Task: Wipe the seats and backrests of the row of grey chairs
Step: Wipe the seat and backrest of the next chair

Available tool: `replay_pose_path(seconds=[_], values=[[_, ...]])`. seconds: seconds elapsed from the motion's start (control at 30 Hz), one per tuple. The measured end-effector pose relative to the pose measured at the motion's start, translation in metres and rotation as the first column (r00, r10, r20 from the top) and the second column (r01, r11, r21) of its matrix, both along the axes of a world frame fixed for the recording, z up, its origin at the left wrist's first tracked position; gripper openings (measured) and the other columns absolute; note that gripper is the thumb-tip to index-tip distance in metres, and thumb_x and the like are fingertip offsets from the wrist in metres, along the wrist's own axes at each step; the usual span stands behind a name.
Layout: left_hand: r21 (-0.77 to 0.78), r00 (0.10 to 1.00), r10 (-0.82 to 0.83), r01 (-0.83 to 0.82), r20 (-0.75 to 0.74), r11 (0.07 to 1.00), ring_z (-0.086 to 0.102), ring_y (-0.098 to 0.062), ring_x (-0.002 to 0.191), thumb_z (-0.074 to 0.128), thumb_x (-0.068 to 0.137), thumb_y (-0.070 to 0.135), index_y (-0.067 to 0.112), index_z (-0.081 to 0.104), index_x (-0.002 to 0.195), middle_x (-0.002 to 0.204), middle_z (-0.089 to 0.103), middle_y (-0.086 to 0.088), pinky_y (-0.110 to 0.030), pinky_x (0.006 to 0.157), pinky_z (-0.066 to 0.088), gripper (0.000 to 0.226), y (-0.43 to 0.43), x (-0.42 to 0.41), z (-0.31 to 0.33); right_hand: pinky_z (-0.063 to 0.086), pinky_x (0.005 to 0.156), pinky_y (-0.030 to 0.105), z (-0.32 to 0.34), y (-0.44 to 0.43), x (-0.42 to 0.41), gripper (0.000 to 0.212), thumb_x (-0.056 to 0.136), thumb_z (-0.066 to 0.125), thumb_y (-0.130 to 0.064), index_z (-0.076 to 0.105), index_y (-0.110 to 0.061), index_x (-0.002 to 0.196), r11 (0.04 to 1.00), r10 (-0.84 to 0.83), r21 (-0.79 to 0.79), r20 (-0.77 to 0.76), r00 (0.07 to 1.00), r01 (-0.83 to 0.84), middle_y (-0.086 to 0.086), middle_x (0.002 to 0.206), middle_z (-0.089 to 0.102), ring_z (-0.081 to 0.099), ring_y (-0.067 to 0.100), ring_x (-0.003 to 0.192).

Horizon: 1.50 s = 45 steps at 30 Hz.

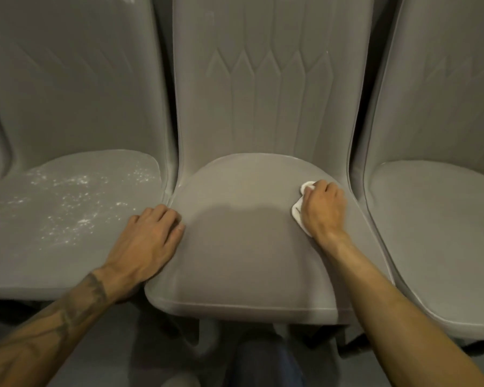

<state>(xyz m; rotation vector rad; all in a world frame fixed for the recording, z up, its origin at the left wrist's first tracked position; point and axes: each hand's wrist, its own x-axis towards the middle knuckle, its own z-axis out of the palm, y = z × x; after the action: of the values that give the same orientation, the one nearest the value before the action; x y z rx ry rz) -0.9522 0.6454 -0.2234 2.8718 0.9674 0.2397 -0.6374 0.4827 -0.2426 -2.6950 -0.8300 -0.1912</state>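
You had your right hand (323,208) at centre right of the frame, fingers curled over a white cloth (297,213) and pressing it onto the middle seat (243,247), close to that seat's right edge; your left hand (151,233) sat lower and left of centre, fingers loosely bent and gripping nothing, resting on the join between the middle seat and the left seat (39,247). By my reading the step in hand was the wipe of the middle seat; done well, that meant the cloth spread flatter under the palm instead of bunched, long overlapping strokes from the right edge across to the left, and a pass along the curved rear rim where the seat met the middle backrest (263,107), since grime likely sits in that crease; the left hand was well placed as a brace, though it would have had to lift clear once the strokes reached it. The left seat carried a scatter of white specks (76,196), so it plainly needed its turn, and a fresh face of the cloth would have suited it; the right seat (436,233) showed no such specks, and I could not tell whether it had been wiped. As for containers, no bucket, bottle or bin showed anywhere; whether the cloth was damp I could not tell.
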Motion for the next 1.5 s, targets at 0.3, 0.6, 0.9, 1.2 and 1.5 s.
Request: replay_pose_path(seconds=[0.3, 0.6, 0.9, 1.2, 1.5], values=[[-0.017, 0.999, -0.042, 0.042, 0.007, 0.999, 0.054, -0.022, 0.118, 0.042, 0.109, 0.044, 0.020, 0.060, 0.130, 0.132, 0.055, 0.001, -0.039, 0.101, 0.042, 0.037, 0.005, 0.034, -0.012, 0.037, 0.076, 0.044, -0.015, -0.015, -0.016, 0.024, 0.104, 0.043, -0.021, 0.058, -0.004, 0.112, 0.976, 0.218, -0.061, 0.158, 0.963, -0.211, 0.019, 0.105, 0.061, 0.055, 0.040, 0.090], [0.031, 0.998, -0.054, 0.053, 0.039, 0.998, 0.060, -0.027, 0.110, 0.032, 0.102, 0.044, 0.016, 0.066, 0.119, 0.124, 0.063, -0.003, -0.045, 0.093, 0.052, 0.047, 0.010, 0.035, -0.020, 0.040, 0.082, 0.043, -0.001, 0.040, 0.054, 0.026, 0.099, 0.043, -0.013, 0.064, 0.001, 0.106, 0.995, 0.101, -0.028, 0.127, 0.987, -0.098, 0.020, 0.107, 0.065, 0.058, 0.041, 0.094], [0.076, 0.987, -0.060, 0.049, 0.151, 0.996, 0.065, -0.028, 0.110, 0.043, 0.095, 0.038, 0.018, 0.070, 0.114, 0.122, 0.065, -0.003, -0.040, 0.095, 0.037, 0.039, 0.015, 0.038, -0.034, 0.051, 0.087, 0.043, 0.004, 0.133, 0.038, 0.021, 0.079, 0.051, -0.009, 0.056, -0.025, 0.093, 0.973, 0.226, 0.055, -0.070, 0.972, -0.222, 0.005, 0.117, 0.050, 0.053, 0.023, 0.114], [0.143, 0.976, -0.053, 0.022, 0.214, 0.989, 0.069, -0.034, 0.105, 0.046, 0.087, 0.037, 0.013, 0.075, 0.107, 0.117, 0.070, -0.008, -0.044, 0.090, 0.038, 0.042, 0.017, 0.045, -0.043, 0.042, 0.100, 0.039, -0.015, 0.119, 0.062, 0.043, 0.090, 0.045, -0.020, 0.060, -0.019, 0.131, 0.995, 0.091, -0.052, 0.027, 0.995, -0.090, 0.012, 0.128, 0.056, 0.052, 0.034, 0.118], [0.213, 0.957, -0.093, 0.033, 0.275, 0.976, 0.058, -0.028, 0.109, 0.047, 0.085, 0.036, 0.013, 0.075, 0.106, 0.116, 0.071, -0.007, -0.044, 0.090, 0.037, 0.042, 0.021, 0.045, -0.055, 0.048, 0.086, 0.040, -0.012, 0.101, 0.068, 0.029, 0.086, 0.051, -0.019, 0.060, -0.023, 0.114, 0.972, 0.230, -0.079, 0.122, 0.965, -0.222, 0.008, 0.122, 0.056, 0.056, 0.031, 0.104]])
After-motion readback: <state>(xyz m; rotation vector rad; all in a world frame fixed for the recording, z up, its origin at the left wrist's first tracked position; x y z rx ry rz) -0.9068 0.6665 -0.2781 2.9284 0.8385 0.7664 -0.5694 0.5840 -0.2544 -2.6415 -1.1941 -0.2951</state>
